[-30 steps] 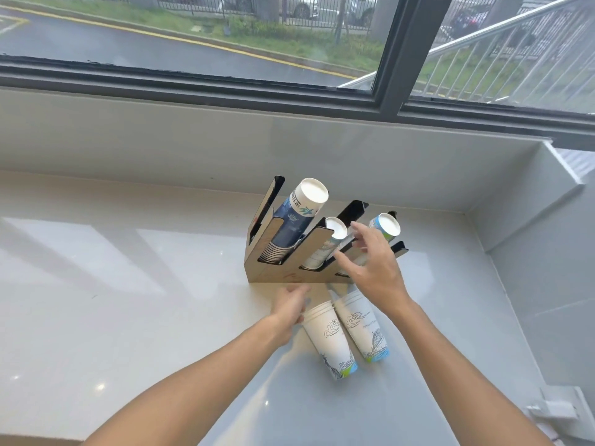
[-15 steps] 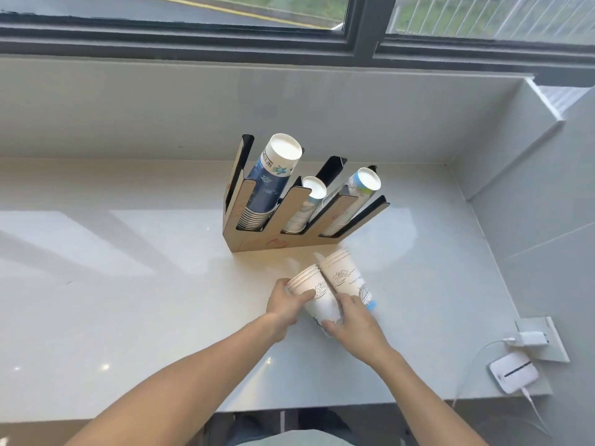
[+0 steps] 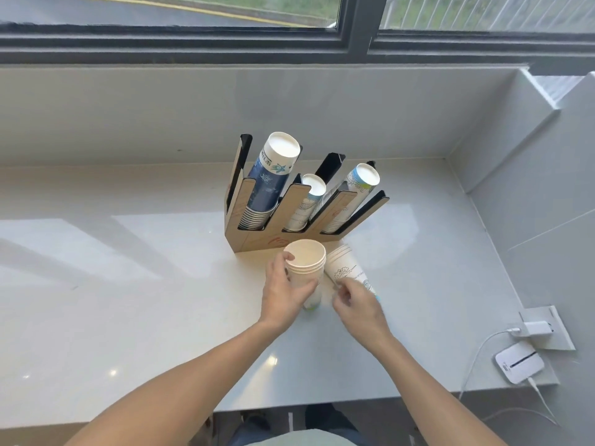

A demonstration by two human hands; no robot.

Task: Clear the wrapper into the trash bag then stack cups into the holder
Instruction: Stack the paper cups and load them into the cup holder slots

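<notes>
A wooden cup holder (image 3: pixel 257 243) with slanted slots stands on the white counter (image 3: pixel 128 284). It holds a tall blue stack of cups (image 3: pixel 270 181), a short stack (image 3: pixel 309 201) and a third stack (image 3: pixel 357 185). My left hand (image 3: pixel 283 294) grips a short stack of white paper cups (image 3: pixel 306 262), tipped nearly upright with the mouth toward me. A second white stack (image 3: pixel 346 272) lies on its side just right of it. My right hand (image 3: pixel 357 304) hovers at the base of that lying stack, fingers curled, touching or almost touching it. No wrapper or trash bag shows.
A wall socket with a white charger (image 3: pixel 537 328) and a small white device (image 3: pixel 518 362) with cables sit at the counter's right end. A low wall and window ledge (image 3: pixel 289 91) run behind the holder. The counter's front edge (image 3: pixel 322 403) is near my body.
My right hand left the holder's right slot and came down to the lying cups. My left hand took hold of one stack and tipped it up from the counter. The view tilted downward.
</notes>
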